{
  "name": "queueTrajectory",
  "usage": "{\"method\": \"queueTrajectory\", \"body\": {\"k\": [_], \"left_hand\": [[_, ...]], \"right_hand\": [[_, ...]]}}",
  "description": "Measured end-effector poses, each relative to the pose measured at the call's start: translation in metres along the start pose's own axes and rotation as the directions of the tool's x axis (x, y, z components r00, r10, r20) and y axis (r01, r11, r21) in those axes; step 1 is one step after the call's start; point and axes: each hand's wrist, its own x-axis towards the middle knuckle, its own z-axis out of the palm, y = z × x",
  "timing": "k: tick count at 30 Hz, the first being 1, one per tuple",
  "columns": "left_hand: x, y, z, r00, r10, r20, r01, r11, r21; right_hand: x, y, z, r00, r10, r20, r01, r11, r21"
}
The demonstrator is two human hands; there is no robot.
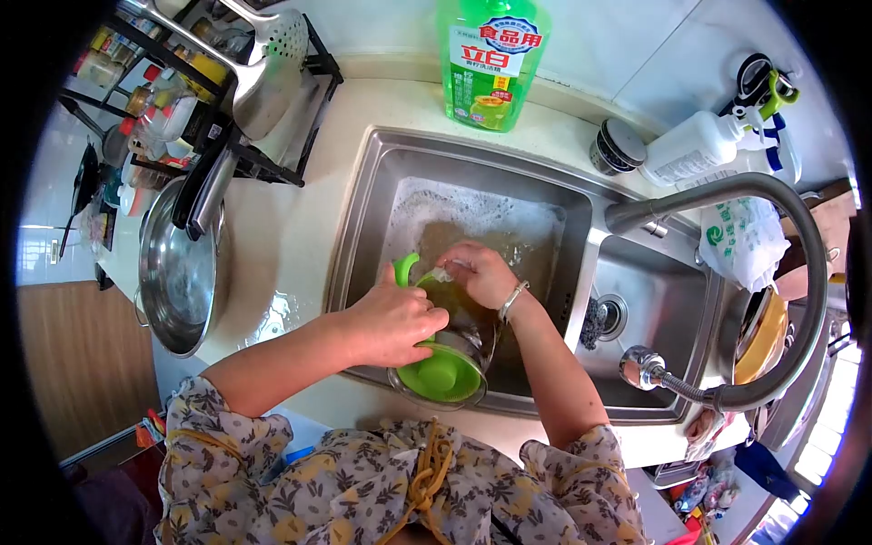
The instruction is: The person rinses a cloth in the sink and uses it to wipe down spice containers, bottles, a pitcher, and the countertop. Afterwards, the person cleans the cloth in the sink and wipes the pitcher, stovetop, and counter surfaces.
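My left hand (391,320) is closed round a green plastic item with a curved handle (406,269), over the front left of the large sink basin. A green round part (441,374) shows below that hand, with a clear rim around it. My right hand (481,275) is just to the right, its fingers bent over the green item's far edge, with suds at the fingertips. Whatever those fingers pinch is too small to make out. Soapy, brownish water (536,238) fills the basin behind and beside both hands.
A green detergent bottle (490,73) stands behind the sink (350,227). The curved faucet (790,204) arches over the smaller right basin, where a dark scrubber (592,324) lies. At left are a steel pan (177,272) and a rack (304,136) with utensils. White bottles (695,150) stand back right.
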Motion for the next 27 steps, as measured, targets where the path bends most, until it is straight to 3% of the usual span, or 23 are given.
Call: {"method": "queueTrajectory", "body": {"k": [2,4,6,8,9,10,12,14,17,19,20,22,23,24,26,27], "left_hand": [[0.0,-0.001,0.002,1.0,0.021,-0.014,-0.022,1.0,-0.009],[0.001,-0.002,0.005,0.998,0.05,-0.047,-0.05,0.999,0.0],[0.001,0.001,0.007,0.993,0.085,-0.076,-0.084,0.996,0.013],[0.004,-0.001,0.001,0.999,0.047,-0.021,-0.047,0.999,0.022],[0.004,-0.001,0.001,0.999,0.048,-0.019,-0.047,0.999,0.026],[0.004,-0.001,0.002,0.999,0.043,-0.014,-0.043,0.999,-0.001],[0.003,-0.002,0.001,0.999,0.036,-0.013,-0.036,0.999,-0.02],[0.002,-0.001,0.002,0.997,0.055,-0.048,-0.056,0.998,-0.026],[-0.002,-0.003,0.0,0.998,0.057,-0.025,-0.057,0.998,-0.012],[-0.004,-0.005,0.002,0.999,0.036,-0.03,-0.036,0.999,-0.025],[-0.004,-0.005,0.003,0.999,0.024,-0.027,-0.025,0.999,-0.041],[-0.002,-0.005,0.004,1.0,0.023,-0.015,-0.024,0.999,-0.037],[-0.001,-0.005,0.004,1.0,0.019,-0.006,-0.02,0.999,-0.026],[0.0,-0.004,0.004,1.0,0.026,-0.006,-0.026,0.999,-0.027],[0.001,-0.004,0.003,1.0,0.002,0.015,-0.002,1.0,-0.029],[0.001,-0.004,0.003,1.0,0.002,0.018,-0.001,0.999,-0.033]], "right_hand": [[0.001,-0.008,0.002,0.999,-0.04,0.014,0.041,0.997,-0.073],[0.0,-0.035,0.004,0.95,-0.137,0.282,0.183,0.972,-0.144],[0.005,-0.031,0.003,0.946,-0.127,0.299,0.157,0.985,-0.078],[0.019,-0.014,0.001,0.938,-0.016,0.347,0.045,0.996,-0.075],[0.028,-0.009,-0.003,0.924,-0.012,0.382,0.089,0.979,-0.183],[0.032,0.002,-0.002,0.925,-0.016,0.38,0.09,0.98,-0.18],[0.04,0.035,-0.002,0.917,0.274,0.289,-0.185,0.936,-0.3],[0.042,0.069,-0.014,0.876,0.429,0.218,-0.259,0.803,-0.537],[0.01,0.163,-0.024,0.918,0.377,0.12,-0.218,0.734,-0.643],[-0.008,0.199,-0.019,0.821,0.565,-0.084,-0.466,0.577,-0.671],[-0.01,0.191,-0.019,0.818,0.57,-0.081,-0.468,0.575,-0.671],[-0.008,0.144,-0.031,0.907,0.421,0.015,-0.388,0.848,-0.362],[-0.003,0.101,-0.035,0.834,0.551,0.019,-0.55,0.83,0.09],[0.006,0.057,-0.036,0.756,0.649,0.083,-0.589,0.62,0.518],[0.014,0.021,-0.031,0.858,0.458,0.232,-0.482,0.562,0.672],[0.018,0.011,-0.022,0.907,0.36,0.217,-0.421,0.772,0.476]]}}
